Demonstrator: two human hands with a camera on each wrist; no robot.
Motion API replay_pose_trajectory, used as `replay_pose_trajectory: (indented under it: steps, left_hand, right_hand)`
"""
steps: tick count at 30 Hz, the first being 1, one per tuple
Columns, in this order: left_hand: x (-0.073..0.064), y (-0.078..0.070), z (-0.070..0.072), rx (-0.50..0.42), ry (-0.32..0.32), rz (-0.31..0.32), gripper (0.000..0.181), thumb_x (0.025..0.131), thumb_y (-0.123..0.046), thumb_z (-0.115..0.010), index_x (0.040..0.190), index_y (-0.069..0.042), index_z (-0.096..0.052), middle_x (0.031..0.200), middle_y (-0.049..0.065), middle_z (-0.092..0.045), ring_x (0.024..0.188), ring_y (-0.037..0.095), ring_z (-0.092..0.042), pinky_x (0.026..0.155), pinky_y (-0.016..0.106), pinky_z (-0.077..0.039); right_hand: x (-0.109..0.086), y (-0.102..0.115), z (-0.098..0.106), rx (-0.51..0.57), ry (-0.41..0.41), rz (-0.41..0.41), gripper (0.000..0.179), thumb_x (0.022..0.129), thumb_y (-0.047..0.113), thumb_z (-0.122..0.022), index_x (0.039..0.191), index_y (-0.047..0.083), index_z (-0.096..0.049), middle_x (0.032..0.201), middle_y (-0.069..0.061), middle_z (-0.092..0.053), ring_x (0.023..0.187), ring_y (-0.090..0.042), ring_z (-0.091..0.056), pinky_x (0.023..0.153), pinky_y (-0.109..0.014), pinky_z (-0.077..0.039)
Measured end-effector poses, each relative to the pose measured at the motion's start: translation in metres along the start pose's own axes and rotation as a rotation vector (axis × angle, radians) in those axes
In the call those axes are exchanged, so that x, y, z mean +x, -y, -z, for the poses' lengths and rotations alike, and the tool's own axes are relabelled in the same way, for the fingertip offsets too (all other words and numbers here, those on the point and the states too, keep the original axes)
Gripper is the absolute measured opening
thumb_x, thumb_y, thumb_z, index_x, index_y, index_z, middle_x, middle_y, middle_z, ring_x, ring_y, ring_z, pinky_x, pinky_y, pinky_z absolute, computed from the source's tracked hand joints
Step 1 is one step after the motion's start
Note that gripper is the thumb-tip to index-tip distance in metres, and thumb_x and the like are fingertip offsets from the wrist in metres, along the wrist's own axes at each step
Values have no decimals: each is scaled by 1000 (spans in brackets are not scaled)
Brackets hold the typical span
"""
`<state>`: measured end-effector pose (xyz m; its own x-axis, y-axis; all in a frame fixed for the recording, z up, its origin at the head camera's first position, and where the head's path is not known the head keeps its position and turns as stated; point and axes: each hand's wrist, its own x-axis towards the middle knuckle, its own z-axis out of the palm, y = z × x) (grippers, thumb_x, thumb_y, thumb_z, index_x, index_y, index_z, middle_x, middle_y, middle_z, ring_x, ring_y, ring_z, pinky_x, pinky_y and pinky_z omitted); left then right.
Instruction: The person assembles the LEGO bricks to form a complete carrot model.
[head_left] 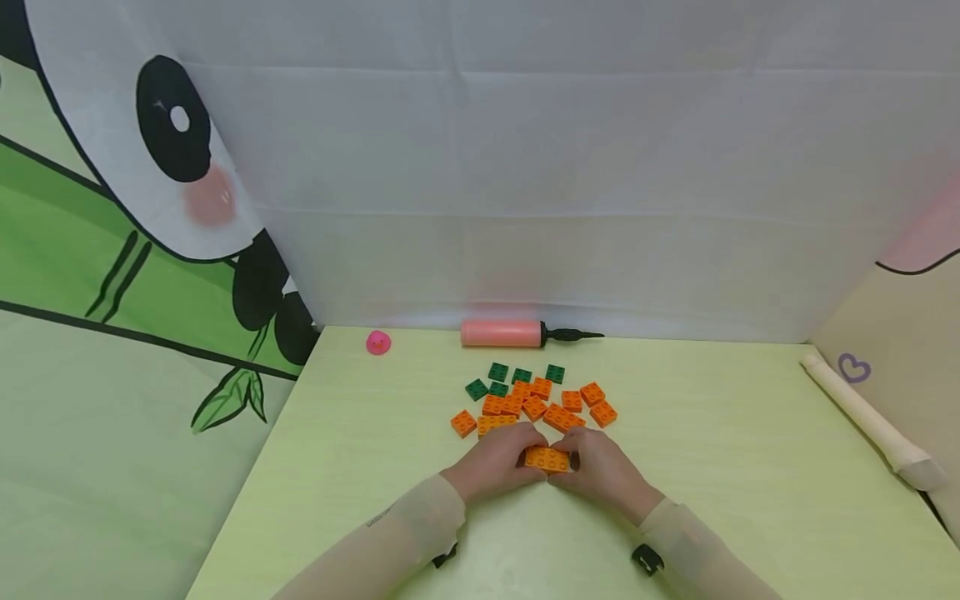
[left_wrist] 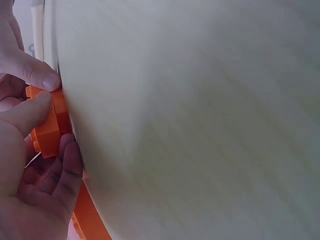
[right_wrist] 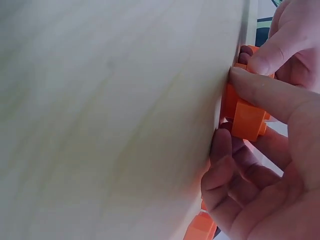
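In the head view, my left hand (head_left: 497, 461) and my right hand (head_left: 602, 472) meet low over the table, one at each end of an orange toy building brick (head_left: 547, 460) with its studs up. Both hands pinch it between thumb and fingers. The left wrist view shows the orange brick (left_wrist: 48, 131) on top of a second orange layer (left_wrist: 61, 111), the left thumb pressing its side. From the right wrist, the top brick (right_wrist: 249, 120) also sits over orange bricks close to the tabletop. Fingers hide part of the lower layer.
Just beyond the hands lie loose orange bricks (head_left: 563, 418), with several green bricks (head_left: 498, 372) behind them. A pink hand pump (head_left: 501, 333) lies along the back wall, and a small pink toy duck (head_left: 378, 342) stands at the back left. A rolled cream sheet (head_left: 862, 412) lies along the right edge.
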<state>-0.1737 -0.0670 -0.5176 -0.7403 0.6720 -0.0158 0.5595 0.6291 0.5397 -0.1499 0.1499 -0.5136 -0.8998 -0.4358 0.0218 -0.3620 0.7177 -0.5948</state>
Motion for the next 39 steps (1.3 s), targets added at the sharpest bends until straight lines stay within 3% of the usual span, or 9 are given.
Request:
replay_pose_trajectory:
  steps: [6,10,15,19,25,32,39]
  left_hand:
    - [-2,1,0,-15,-5,-15,31,98,-38,-75,122,-19,-71,109,-13,-66,96,4,-59,90,24,-50]
    - [-2,-1,0,-9,-2,-7,31,98,-38,-75,122,-19,-71,109,-13,-66,96,4,-59,91,25,-50]
    - [-1,1,-2,-1,-4,-8,33,97,-40,-76,122,-18,-72,110,-13,-67,98,4,-60,92,25,-51]
    - [-2,0,-2,3,-10,-6,34,97,-40,-76,122,-17,-72,111,-11,-67,98,5,-60,92,26,-51]
    - [-3,-1,-1,11,-9,0,35,97,-39,-76,124,-16,-71,112,-11,-67,100,5,-61,93,25,-51]
    - [-4,-2,-1,13,-14,-11,33,98,-38,-76,122,-17,-72,111,-11,-67,99,5,-61,93,24,-50]
    - [-4,-3,0,10,-14,-7,32,97,-37,-77,121,-16,-72,111,-10,-68,100,6,-61,93,26,-50]
  right_hand:
    - [1,1,0,-33,8,30,30,81,23,-92,107,13,-81,78,10,-56,68,-8,-49,59,-26,-43]
    - [0,-1,6,-29,66,34,38,81,28,-92,113,12,-79,85,12,-61,74,-10,-52,65,-28,-46]
    - [-1,-8,24,119,136,15,51,86,37,-88,126,8,-74,104,7,-70,84,-16,-60,72,-29,-52]
    - [0,-13,36,200,101,12,40,94,34,-80,123,7,-75,108,4,-72,89,-17,-63,74,-29,-54]
    - [10,-12,35,76,-55,-36,20,94,22,-80,110,10,-78,96,7,-70,82,-12,-60,72,-30,-53]
    - [21,-8,23,-78,-161,-95,34,87,22,-87,114,4,-76,97,-2,-68,83,-17,-59,76,-36,-54]
    - [30,-14,15,-189,-177,-108,48,85,27,-89,124,3,-74,105,-6,-66,91,-21,-60,85,-40,-54]
